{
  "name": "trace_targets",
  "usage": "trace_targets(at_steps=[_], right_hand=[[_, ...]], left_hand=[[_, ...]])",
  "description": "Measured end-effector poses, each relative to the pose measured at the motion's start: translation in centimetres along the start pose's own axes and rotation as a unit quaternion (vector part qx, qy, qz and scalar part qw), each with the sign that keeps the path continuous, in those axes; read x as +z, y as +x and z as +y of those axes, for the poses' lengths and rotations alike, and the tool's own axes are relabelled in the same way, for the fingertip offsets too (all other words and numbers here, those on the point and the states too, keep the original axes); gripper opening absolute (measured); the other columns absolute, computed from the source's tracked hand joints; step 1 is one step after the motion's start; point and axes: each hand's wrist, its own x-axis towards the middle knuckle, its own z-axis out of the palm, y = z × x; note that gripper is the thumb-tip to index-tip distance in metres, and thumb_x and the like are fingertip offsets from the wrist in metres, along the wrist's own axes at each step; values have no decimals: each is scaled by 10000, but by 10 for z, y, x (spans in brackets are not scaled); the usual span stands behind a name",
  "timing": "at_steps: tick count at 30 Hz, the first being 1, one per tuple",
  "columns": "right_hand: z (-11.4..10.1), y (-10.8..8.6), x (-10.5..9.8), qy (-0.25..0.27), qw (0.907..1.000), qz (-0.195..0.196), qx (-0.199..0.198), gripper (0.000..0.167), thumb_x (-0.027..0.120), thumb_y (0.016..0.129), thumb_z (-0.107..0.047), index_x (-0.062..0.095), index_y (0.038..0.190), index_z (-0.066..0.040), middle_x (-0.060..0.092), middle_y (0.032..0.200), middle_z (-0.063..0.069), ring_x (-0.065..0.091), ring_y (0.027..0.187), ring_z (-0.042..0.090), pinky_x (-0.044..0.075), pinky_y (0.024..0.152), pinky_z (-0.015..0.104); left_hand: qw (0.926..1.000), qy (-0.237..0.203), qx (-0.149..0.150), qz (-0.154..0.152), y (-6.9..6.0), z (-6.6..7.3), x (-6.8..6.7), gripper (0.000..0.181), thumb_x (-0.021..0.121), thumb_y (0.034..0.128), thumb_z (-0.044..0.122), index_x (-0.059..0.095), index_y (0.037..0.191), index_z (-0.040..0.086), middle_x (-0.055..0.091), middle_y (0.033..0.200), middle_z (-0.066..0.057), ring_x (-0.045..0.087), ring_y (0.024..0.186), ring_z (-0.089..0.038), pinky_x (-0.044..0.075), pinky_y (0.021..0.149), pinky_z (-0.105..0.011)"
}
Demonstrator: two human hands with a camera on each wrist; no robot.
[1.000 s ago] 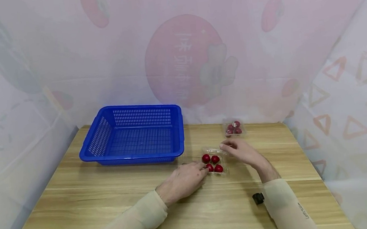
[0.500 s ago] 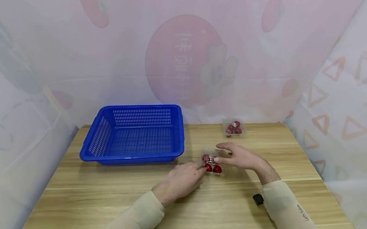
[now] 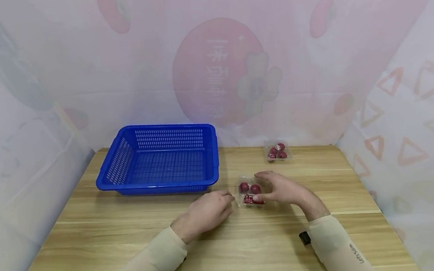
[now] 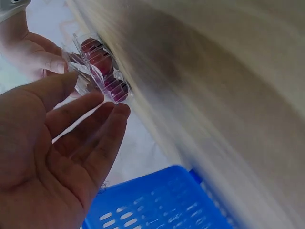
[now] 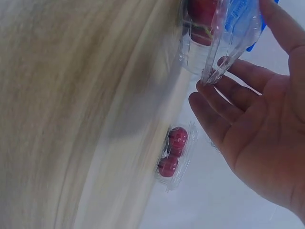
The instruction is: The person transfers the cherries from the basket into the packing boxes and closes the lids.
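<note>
A clear plastic clamshell box (image 3: 251, 192) holding several round dark-red fruits (image 3: 244, 187) sits on the table, right of the basket. Its clear lid (image 5: 238, 33) is folded over the fruits and slants a little away from the base. My right hand (image 3: 284, 188) is at the box's right side, with thumb and fingers spread around the lid; in the right wrist view its fingertips touch the lid's edge. To the left of the box, my left hand (image 3: 205, 212) holds nothing, its fingers loosely bent and, in the head view, slightly apart from the plastic.
A blue perforated plastic basket (image 3: 159, 186) stands at the back left of the wooden table (image 3: 230, 258). Near the back edge lies a second clear box (image 3: 277, 151) of similar red fruits. A printed cloth (image 3: 316, 98) hangs behind the table.
The lid has folded over the fruits, with my right hand moving leftward and its thumb coming toward me over the box. My left hand has drawn back left from the box.
</note>
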Motion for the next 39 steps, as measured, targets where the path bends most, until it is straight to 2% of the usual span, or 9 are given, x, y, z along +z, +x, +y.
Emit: trace_targets(at_steps=[5, 10, 16, 21, 25, 28, 32, 35, 39], right_hand=[[-5, 0, 4, -102, 9999, -46, -28, 962, 907, 1046, -403, 451, 1748, 71, 456, 1820, 333, 416, 1716, 569, 328, 1440, 725], [-8, 0, 6, -234, 9997, -31, 0, 963, 922, 1038, -389, 459, 1742, 78, 459, 1816, 339, 416, 1711, 581, 337, 1432, 733], [-6, 2, 8, -350, 9994, -4, 46, 944, 904, 1055, -399, 460, 1747, 66, 458, 1821, 332, 417, 1713, 574, 344, 1431, 728], [-6, 2, 7, -328, 9994, -8, 112, 944, 887, 1070, -410, 444, 1758, 61, 440, 1831, 335, 397, 1722, 578, 330, 1432, 740], [-3, 5, 7, -292, 9995, 31, 144, 939, 876, 1080, -399, 432, 1758, 75, 430, 1831, 346, 388, 1725, 581, 314, 1441, 735], [-3, 7, 6, -305, 9994, 45, 139, 931, 863, 1090, -395, 424, 1758, 83, 429, 1830, 349, 390, 1725, 581, 312, 1443, 732], [-3, 9, 5, -377, 9992, 61, 129, 922, 853, 1100, -392, 421, 1757, 90, 438, 1826, 348, 403, 1719, 579, 325, 1440, 729], [-4, 11, 4, -528, 9985, 93, 83, 907, 857, 1098, -373, 434, 1745, 101, 458, 1810, 356, 427, 1702, 587, 352, 1425, 732], [-4, 12, 5, -627, 9979, 108, 76, 895, 848, 1106, -364, 431, 1746, 104, 458, 1808, 360, 436, 1694, 591, 364, 1421, 727]], left_hand=[[9968, -653, -421, 207, 5, 0, 6, 221, 731, 1139, 99, 819, 1308, -13, 846, 1191, -131, 833, 1050, -263, 737, 950, -452], [9892, -1238, -765, 190, 17, 0, 12, 77, 727, 1124, 67, 798, 1117, 36, 768, 976, -51, 666, 857, -143, 658, 794, -358], [9661, -2168, -1392, -153, 29, 2, 16, 218, 665, 1147, 79, 786, 1309, -2, 731, 896, -28, 589, 748, -109, 517, 670, -269], [9264, -3231, -1871, -489, 34, 3, 20, 568, 602, 1182, 93, 508, 1717, -75, 816, 932, -61, 727, 769, -127, 549, 653, -233], [8785, -4274, -2072, -520, 39, 1, 22, 694, 574, 1178, 49, 308, 1806, -79, 814, 1023, -141, 805, 864, -183, 701, 788, -278], [8301, -5069, -2259, -539, 43, -1, 24, 724, 546, 1166, -9, 243, 1819, -91, 775, 1073, -200, 804, 927, -216, 750, 883, -356], [7849, -5625, -2537, -559, 48, -3, 27, 765, 513, 1164, -47, 158, 1841, -68, 734, 1086, -180, 765, 953, -198, 752, 926, -352], [7674, -5802, -2682, -502, 51, -4, 29, 770, 499, 1173, -46, 138, 1853, -37, 709, 1053, -140, 732, 917, -170, 743, 898, -304], [7589, -5882, -2769, -366, 53, -4, 32, 755, 490, 1182, -36, 154, 1858, -18, 694, 1009, -102, 716, 874, -138, 724, 848, -252]])
